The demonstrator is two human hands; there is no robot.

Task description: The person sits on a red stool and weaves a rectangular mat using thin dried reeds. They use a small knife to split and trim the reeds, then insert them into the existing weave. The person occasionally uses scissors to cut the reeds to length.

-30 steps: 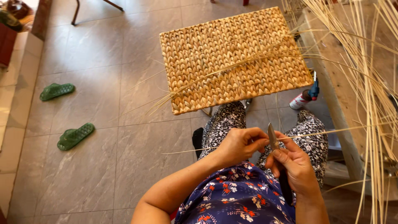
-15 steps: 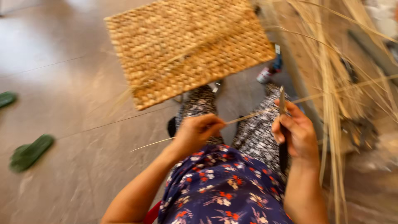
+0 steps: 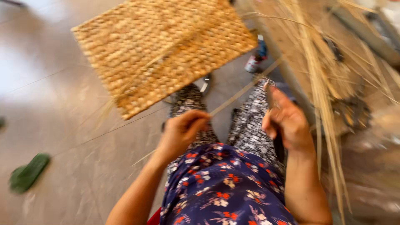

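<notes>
Reed strand [image 3: 233, 96] pinched by L fingers [image 3: 196, 121], blurred.

Left forearm bare, reaching forward from lower left, wrist straight. Left hand [image 3: 182, 130] over left knee, back of hand up, fingers curled tight, thumb and fingertips pinched together at front. Right forearm bare, rising from lower right, elbow bent. Right hand [image 3: 287, 121] over right knee, fingers folded into loose fist, thumb raised. Hands apart, level with each other. View blurred.

Grey tiled floor [image 3: 62, 137], green sandal [image 3: 28, 173] lying on it at left
</notes>
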